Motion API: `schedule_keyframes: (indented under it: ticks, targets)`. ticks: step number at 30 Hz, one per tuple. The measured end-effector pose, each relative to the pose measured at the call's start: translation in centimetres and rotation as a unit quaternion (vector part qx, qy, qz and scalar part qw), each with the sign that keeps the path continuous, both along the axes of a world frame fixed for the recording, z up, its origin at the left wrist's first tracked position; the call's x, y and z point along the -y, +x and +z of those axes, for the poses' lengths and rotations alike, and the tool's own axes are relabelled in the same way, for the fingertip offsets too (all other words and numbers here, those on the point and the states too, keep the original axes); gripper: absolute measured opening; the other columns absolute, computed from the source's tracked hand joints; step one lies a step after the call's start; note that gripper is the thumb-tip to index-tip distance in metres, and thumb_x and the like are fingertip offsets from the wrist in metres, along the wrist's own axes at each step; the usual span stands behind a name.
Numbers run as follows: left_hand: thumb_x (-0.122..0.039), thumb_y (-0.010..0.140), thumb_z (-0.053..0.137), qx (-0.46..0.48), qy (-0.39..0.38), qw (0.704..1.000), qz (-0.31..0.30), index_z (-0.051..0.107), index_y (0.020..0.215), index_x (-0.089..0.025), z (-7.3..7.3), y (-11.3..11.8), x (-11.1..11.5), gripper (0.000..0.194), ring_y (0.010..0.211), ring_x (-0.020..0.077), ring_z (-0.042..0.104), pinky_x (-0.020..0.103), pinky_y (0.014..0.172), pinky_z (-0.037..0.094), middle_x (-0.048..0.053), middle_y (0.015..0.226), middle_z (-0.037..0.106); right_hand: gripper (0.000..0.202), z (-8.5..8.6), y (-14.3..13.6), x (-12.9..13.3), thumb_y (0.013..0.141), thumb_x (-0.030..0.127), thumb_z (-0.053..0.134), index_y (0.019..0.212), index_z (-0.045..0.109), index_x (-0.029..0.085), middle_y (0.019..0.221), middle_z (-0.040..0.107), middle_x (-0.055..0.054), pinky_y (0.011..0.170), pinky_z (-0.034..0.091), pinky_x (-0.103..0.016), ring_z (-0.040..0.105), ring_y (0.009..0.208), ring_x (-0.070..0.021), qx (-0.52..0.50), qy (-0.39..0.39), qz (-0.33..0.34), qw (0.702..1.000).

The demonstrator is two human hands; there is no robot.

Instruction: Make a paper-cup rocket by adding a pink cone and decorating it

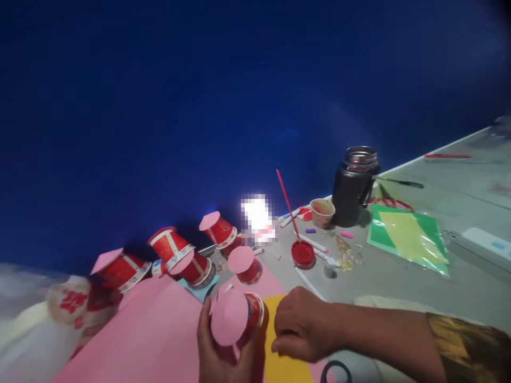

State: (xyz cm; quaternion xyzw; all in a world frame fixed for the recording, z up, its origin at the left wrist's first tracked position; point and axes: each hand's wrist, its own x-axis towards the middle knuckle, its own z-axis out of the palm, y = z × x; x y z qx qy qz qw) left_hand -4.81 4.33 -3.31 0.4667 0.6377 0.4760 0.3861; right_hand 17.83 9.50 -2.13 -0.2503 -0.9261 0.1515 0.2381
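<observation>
Dark flask (348,197) upright on grey table (471,205)

The left hand (224,363), its digits parted, forms a cupped grasp. The right hand (303,325), loosely fisted, terminates a bare forearm (383,334) extended leftward, well short of the far edge of the worktop (379,279).

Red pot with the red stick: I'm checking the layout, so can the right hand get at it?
Probably yes: the red pot stands just beyond the right hand, with only a low, slim white pen between, though whether that hand is empty is hidden.
</observation>
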Motion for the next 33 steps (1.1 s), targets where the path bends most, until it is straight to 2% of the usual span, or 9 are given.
schedule_keyframes:
  ticks: [3, 9, 12, 16, 20, 23, 25, 27, 33]
  targets:
    - [-0.033, 0.059, 0.093, 0.043, -0.002, 0.997, 0.065, 0.033, 0.145, -0.074, 1.6, 1.9, 0.7, 0.113, 0.131, 0.0405, 0.066, 0.051, 0.09, 0.066, -0.002, 0.144, 0.069, 0.03, 0.7, 0.2, 0.3, 0.096, 0.04, 0.067, 0.073, 0.069, 0.02, 0.066, 0.073, -0.001, 0.056, 0.028, -0.03, 0.062, 0.06, -0.0145, 0.035, -0.036, 0.015, 0.999]
    - [-0.037, 0.066, 0.091, 0.092, 0.024, 0.988, 0.124, 0.041, 0.156, -0.04, 6.1, 3.7, 1.8, 0.103, 0.125, 0.0391, 0.071, 0.055, 0.103, 0.061, 0.011, 0.137, 0.072, 0.025, 1.7, 0.5, 0.9, 0.097, 0.032, 0.061, 0.076, 0.069, 0.019, 0.077, 0.076, -0.003, 0.06, 0.027, -0.033, 0.064, 0.065, -0.0153, 0.088, -0.074, 0.027, 0.993]
    - [-0.039, 0.066, 0.091, 0.107, 0.044, 0.977, 0.18, 0.043, 0.156, -0.032, 8.4, 1.9, 3.3, 0.103, 0.112, 0.036, 0.077, 0.048, 0.096, 0.065, 0.012, 0.122, 0.078, 0.026, 1.8, 0.5, 1.1, 0.099, 0.03, 0.056, 0.077, 0.068, 0.02, 0.078, 0.075, -0.003, 0.061, 0.027, -0.034, 0.064, 0.067, -0.0154, 0.101, -0.091, 0.024, 0.99]
    - [-0.043, 0.059, 0.096, 0.076, 0.071, 0.957, 0.27, 0.051, 0.148, -0.024, 12.0, -2.8, 5.8, 0.101, 0.099, 0.0342, 0.079, 0.04, 0.08, 0.069, 0.01, 0.11, 0.082, 0.029, 1.5, 0.5, 0.9, 0.101, 0.031, 0.053, 0.077, 0.066, 0.02, 0.078, 0.074, -0.003, 0.063, 0.028, -0.033, 0.063, 0.069, -0.0158, 0.102, -0.119, 0.011, 0.988]
    - [-0.037, 0.045, 0.102, 0.07, 0.087, 0.947, 0.3, 0.066, 0.131, -0.022, 17.4, -7.2, 6.6, 0.094, 0.101, 0.03, 0.077, 0.029, 0.076, 0.067, 0.006, 0.105, 0.081, 0.027, 0.9, 0.5, 0.8, 0.1, 0.03, 0.053, 0.079, 0.067, 0.02, 0.081, 0.074, -0.003, 0.065, 0.03, -0.032, 0.065, 0.072, -0.0169, 0.095, -0.151, 0.01, 0.984]
    - [-0.033, 0.049, 0.101, 0.068, 0.14, 0.958, 0.239, 0.069, 0.126, -0.023, 21.4, -8.6, 4.2, 0.084, 0.094, 0.025, 0.076, 0.025, 0.07, 0.064, 0.004, 0.104, 0.08, 0.026, 0.7, 0.4, 0.9, 0.099, 0.03, 0.053, 0.08, 0.068, 0.021, 0.082, 0.075, -0.004, 0.066, 0.031, -0.032, 0.066, 0.074, -0.018, 0.095, -0.157, 0.014, 0.983]
    - [-0.028, 0.055, 0.099, 0.057, 0.182, 0.969, 0.159, 0.069, 0.128, -0.021, 22.9, -9.2, 1.2, 0.08, 0.096, 0.0236, 0.075, 0.028, 0.08, 0.064, 0.005, 0.108, 0.08, 0.027, 0.7, 0.3, 1.1, 0.099, 0.029, 0.052, 0.079, 0.068, 0.02, 0.081, 0.075, -0.005, 0.066, 0.032, -0.032, 0.066, 0.074, -0.0184, 0.096, -0.155, 0.013, 0.983]
    - [-0.026, 0.057, 0.097, 0.068, 0.216, 0.969, 0.1, 0.07, 0.125, -0.018, 23.3, -10.3, -2.5, 0.074, 0.097, 0.0228, 0.074, 0.031, 0.085, 0.063, 0.006, 0.106, 0.079, 0.028, 0.9, 0.2, 1.2, 0.099, 0.028, 0.051, 0.078, 0.068, 0.02, 0.08, 0.074, -0.005, 0.065, 0.032, -0.032, 0.066, 0.072, -0.0185, 0.097, -0.155, 0.009, 0.983]
    - [-0.034, 0.055, 0.091, 0.053, 0.302, 0.937, 0.167, 0.067, 0.121, -0.02, 21.9, -16.1, -11.1, 0.072, 0.079, 0.0147, 0.067, 0.027, 0.073, 0.057, 0.001, 0.096, 0.071, 0.025, 1.0, 0.0, 1.1, 0.095, 0.024, 0.052, 0.075, 0.067, 0.021, 0.08, 0.075, -0.005, 0.064, 0.034, -0.031, 0.066, 0.071, -0.0192, 0.11, -0.157, 0.005, 0.981]
